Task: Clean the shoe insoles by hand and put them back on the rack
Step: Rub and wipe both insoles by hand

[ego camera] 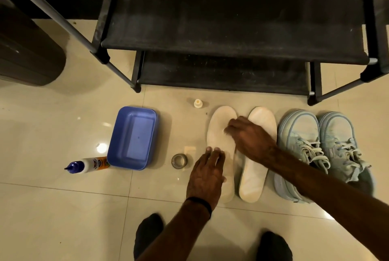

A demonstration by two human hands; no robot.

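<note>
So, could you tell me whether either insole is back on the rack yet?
No, both insoles lie on the floor in front of the rack.

The glue bottle (pixel 89 164) lying on the floor carries a printed label in orange and white; its lettering is too small and blurred to read; nothing else bears text.

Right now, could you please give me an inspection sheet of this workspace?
Surface: glossy tiled floor, light reflections.
Job's things: left insole and right insole side by side; black rack shelves bare.
Clutter: blue tub, glue bottle, tape roll, small cap, pale blue sneakers.
Hands: left hand flat on left insole; right hand rubbing it, fingers curled.
Cables: nothing seen.
Surroundings: dark bin.
</note>
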